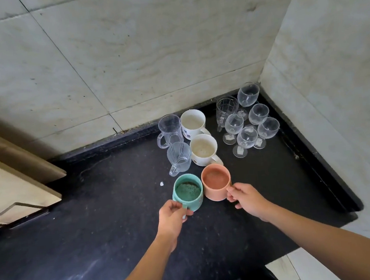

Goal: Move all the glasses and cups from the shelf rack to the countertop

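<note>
Head view: left hand (172, 215) fingers clamped on green cup (187, 192) handle, right hand (248, 198) fingers on orange cup (216, 181) handle.

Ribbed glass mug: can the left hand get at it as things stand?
Probably not yet: the left hand is shut on the green cup, which sits between it and the ribbed mug. Once it lets go, the mug's handle faces it.

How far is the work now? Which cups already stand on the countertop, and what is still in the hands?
Done: two white mugs, three clear handled mugs and five stemmed glasses stand on the black countertop near the corner.
In hand: the left hand holds the green cup, the right hand the orange cup, both low at the counter.
Left: the shelf rack is not in view, so I cannot tell.
</note>
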A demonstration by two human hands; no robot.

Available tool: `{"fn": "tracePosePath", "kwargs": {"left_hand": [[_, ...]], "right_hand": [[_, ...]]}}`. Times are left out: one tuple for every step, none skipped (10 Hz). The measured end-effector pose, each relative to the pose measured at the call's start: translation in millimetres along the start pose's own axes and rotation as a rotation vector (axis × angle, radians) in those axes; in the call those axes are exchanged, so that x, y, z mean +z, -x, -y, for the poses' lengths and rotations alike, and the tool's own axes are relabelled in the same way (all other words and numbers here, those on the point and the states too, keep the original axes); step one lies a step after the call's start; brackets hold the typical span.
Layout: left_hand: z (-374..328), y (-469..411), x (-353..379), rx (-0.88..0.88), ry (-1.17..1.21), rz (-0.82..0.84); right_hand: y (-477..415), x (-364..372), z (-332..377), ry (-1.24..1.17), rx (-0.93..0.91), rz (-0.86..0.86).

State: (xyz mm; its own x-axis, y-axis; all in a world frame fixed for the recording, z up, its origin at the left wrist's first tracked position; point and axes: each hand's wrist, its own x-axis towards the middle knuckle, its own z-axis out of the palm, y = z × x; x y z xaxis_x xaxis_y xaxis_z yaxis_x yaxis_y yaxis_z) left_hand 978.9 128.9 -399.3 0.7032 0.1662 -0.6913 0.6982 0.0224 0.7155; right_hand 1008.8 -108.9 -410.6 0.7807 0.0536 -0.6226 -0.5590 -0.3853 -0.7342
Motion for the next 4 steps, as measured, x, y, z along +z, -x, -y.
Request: {"fn": "tracePosePath", "kwargs": {"left_hand": [[4.3, 0.2, -0.8, 0.024, -0.104, -0.058], [6.3, 3.5, 1.9, 0.043, -0.188, -0.096], [6.5, 6.1, 6.4, 0.027, -0.347, -0.129], [-3.7, 11.6, 8.1, 0.034, -0.553, -0.130]], "right_hand": [[-3.9, -3.3, -6.3, 0.041, -0.002, -0.005], [-4.6, -9.9, -7.7, 0.137, -0.034, -0.005], [-7.1, -15.4, -11.0, 0.347, -0.081, 0.024], [-6.3, -31.1, 18.4, 0.591, -0.149, -0.021]]}}
